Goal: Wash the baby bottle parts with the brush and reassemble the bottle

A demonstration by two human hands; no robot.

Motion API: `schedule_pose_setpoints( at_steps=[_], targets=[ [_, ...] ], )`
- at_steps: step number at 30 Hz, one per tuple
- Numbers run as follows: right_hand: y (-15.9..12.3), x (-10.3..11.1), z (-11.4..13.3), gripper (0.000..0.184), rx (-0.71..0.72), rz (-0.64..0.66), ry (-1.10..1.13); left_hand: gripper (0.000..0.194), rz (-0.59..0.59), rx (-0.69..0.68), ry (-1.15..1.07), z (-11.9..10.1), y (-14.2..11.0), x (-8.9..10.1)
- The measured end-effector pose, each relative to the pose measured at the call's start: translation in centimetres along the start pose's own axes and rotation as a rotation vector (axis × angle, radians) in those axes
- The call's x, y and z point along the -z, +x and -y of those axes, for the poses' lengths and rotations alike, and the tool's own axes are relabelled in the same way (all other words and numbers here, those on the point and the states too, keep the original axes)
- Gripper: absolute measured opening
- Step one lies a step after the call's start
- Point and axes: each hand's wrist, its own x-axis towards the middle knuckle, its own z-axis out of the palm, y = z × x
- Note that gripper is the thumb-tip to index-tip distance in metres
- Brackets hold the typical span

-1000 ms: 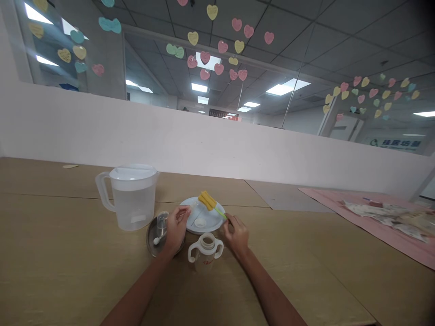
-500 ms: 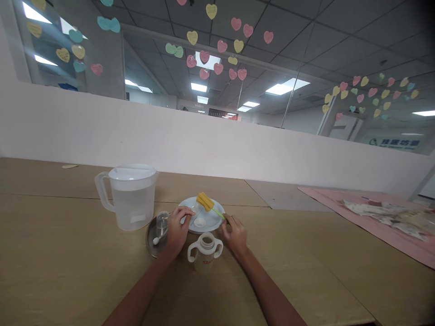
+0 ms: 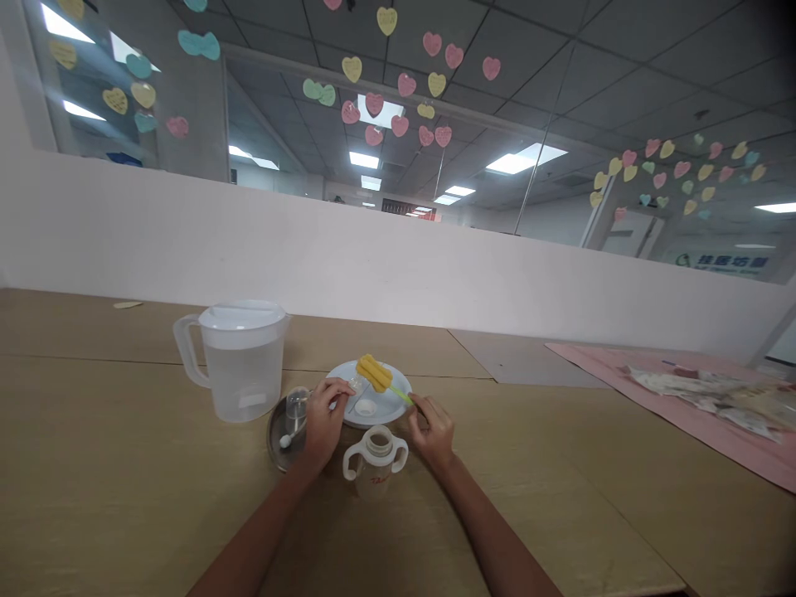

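Observation:
A white plate (image 3: 393,404) lies on the wooden table. My right hand (image 3: 432,431) pinches the green handle of a yellow sponge brush (image 3: 375,372), whose head hovers over the plate. My left hand (image 3: 323,416) is closed on a small clear piece at the plate's left edge; I cannot make out what it is. A small white cap rests on the plate. A two-handled baby cup (image 3: 375,464) without a lid stands just in front of both hands.
A clear plastic pitcher (image 3: 240,359) of water stands at the left. A round metal tray (image 3: 279,431) with a small clear part and a white piece lies under my left wrist. A pink mat (image 3: 696,414) with papers lies at the right. A white partition runs behind the table.
The brush head has shifted slightly left over the plate. My left hand has closed a little more on the clear piece at the plate's edge.

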Motion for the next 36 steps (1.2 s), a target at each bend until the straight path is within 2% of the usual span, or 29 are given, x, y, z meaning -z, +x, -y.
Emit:
schedule_pose_setpoints(
  at_steps=[7,11,19,25,30,36],
  targets=[
    [0.0,0.1,0.3,0.024,0.038,-0.002,0.071,0.018,-0.007,0.013,-0.017,0.6,0.0,-0.2],
    [-0.2,-0.1,0.4,0.024,0.071,0.048,0.047,0.017,-0.022,0.028,0.007,0.7,0.0,-0.2],
    [-0.4,-0.6,-0.1,0.023,0.016,0.102,-0.047,0.022,-0.039,-0.017,0.103,-0.8,-0.2,0.2],
    [-0.6,-1.1,-0.1,0.026,0.001,0.148,-0.148,0.022,-0.05,-0.032,0.127,-0.6,-0.1,0.1],
    [-0.4,-1.2,-0.5,0.025,-0.089,0.112,-0.232,0.023,-0.041,-0.035,0.116,-0.4,-0.1,0.1],
    [-0.2,-0.6,-0.3,0.022,-0.08,0.105,-0.039,0.023,-0.015,-0.015,0.119,-0.3,-0.2,0.0]
  ],
)
